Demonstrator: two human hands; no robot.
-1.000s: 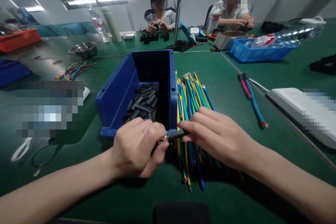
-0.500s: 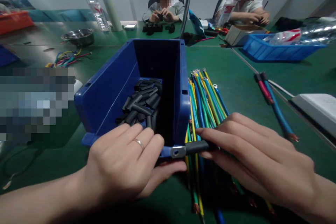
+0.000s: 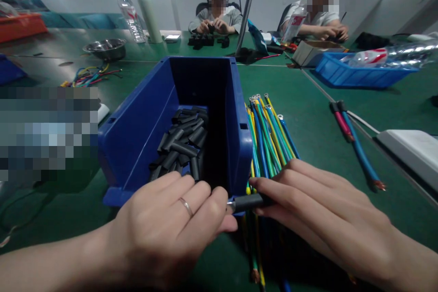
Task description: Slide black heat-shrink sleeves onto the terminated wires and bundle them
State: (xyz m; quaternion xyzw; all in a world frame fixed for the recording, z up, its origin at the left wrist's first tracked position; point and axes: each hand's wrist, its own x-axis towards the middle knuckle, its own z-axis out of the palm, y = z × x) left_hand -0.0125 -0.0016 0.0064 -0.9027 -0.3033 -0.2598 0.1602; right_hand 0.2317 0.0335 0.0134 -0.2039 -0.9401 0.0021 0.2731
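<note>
My right hand pinches a short wire by the black sleeve that covers it near its metal terminal. The terminal end touches the fingertips of my left hand, which rests at the front lip of a blue bin. Whether the left fingers grip the terminal I cannot tell. Inside the bin lies a heap of short black tube pieces. A bundle of blue, yellow and green wires with ring terminals lies just right of the bin, partly under my right hand.
Two thicker cables, red and blue, lie to the right beside a white box. Further back are a blue tray, a steel bowl, loose coloured wires and bottles. Two other people work at the far side of the green table.
The view has moved closer to the bin. My left hand has loosened from a closed grip around the terminal into flatter fingers; the right hand keeps hold of the sleeved wire.
</note>
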